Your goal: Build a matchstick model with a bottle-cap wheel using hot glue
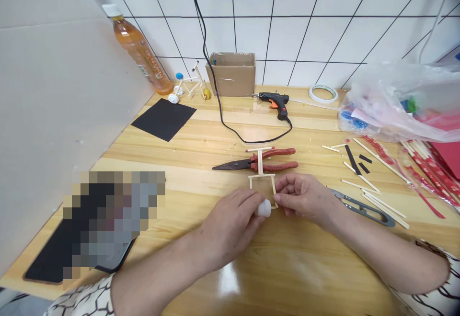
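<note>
My left hand (230, 227) is closed around a white bottle cap (265, 208), which sits by the near left corner of a small stick frame (261, 175). This frame is a square of pale wooden sticks with a stem and a red-tipped crossbar at its far end. My right hand (304, 196) pinches the right side stick between thumb and fingers. The frame's stem lies over the needle-nose pliers (233, 164) with red handles. My left fingers hide part of the frame's left side.
A black glue gun (275, 99) with its cord lies behind. A cardboard box (235, 80), tape roll (323, 94), stick model (192, 84), drink bottle (142, 52) and black sheet (164, 118) line the back. Thread snips (362, 206) and loose sticks (386, 206) are right; a phone (118, 256) is left.
</note>
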Demonstrator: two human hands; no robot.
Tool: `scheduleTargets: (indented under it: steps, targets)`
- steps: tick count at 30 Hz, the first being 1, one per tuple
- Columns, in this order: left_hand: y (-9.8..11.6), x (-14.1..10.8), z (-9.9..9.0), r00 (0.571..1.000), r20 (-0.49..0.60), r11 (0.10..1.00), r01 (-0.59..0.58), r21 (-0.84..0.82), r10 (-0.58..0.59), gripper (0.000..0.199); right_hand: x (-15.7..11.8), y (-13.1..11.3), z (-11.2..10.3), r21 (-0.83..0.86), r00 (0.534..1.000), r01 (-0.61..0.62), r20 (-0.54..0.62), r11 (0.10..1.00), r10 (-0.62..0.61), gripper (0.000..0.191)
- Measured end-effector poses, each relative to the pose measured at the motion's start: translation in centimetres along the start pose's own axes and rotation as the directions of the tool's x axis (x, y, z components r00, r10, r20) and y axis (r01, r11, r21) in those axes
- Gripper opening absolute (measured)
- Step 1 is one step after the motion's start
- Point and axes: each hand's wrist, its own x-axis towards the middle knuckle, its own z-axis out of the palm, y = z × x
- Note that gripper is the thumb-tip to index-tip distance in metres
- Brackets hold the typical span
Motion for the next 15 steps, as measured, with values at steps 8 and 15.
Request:
scheduleTargets:
  steps: [8,15]
  targets:
    - [-0.07,-0.27,0.02,0.999,-0.045,0.995,0.008,-0.1,-0.012,0.014,-0.07,-0.04,-0.26,-0.044,0.997,0.044,0.061,0.998,-0.042,0.019]
    - [0.12,-0.3,-0.1,0.996,-0.033,0.971,0.078,-0.225,-0.088,0.012,-0.11,-0.11,-0.4,-0.042,0.997,0.032,0.075,0.999,-0.029,0.021]
